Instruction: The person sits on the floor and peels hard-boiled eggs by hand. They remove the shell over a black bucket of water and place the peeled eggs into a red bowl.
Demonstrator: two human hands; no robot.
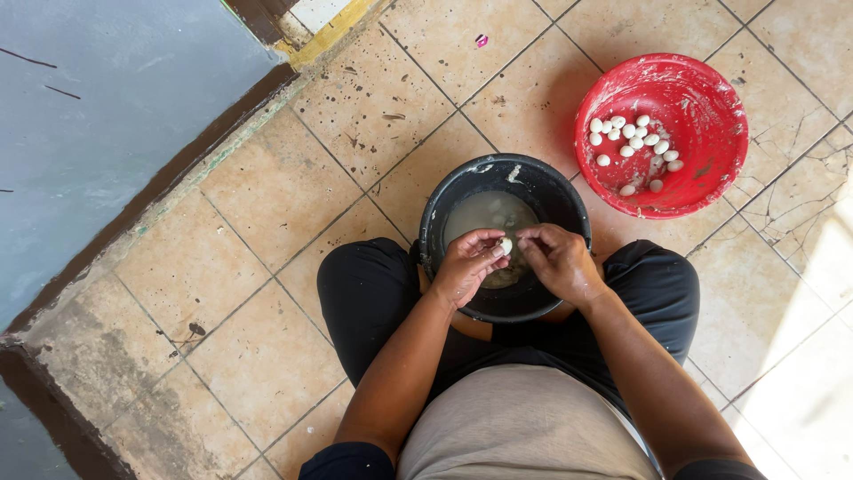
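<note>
A small white egg sits pinched between the fingertips of both hands over the black bucket, which holds cloudy water and stands between the person's knees on the tiled floor. The left hand has its grip closed around the egg from below; the right hand has its grip closed on the egg's side, thumb and forefinger together. By the look of it, the shell is being picked off. Next calls for a gentle peel without crushing. A red basin, just beside the bucket, holds similar small white eggs.
</note>
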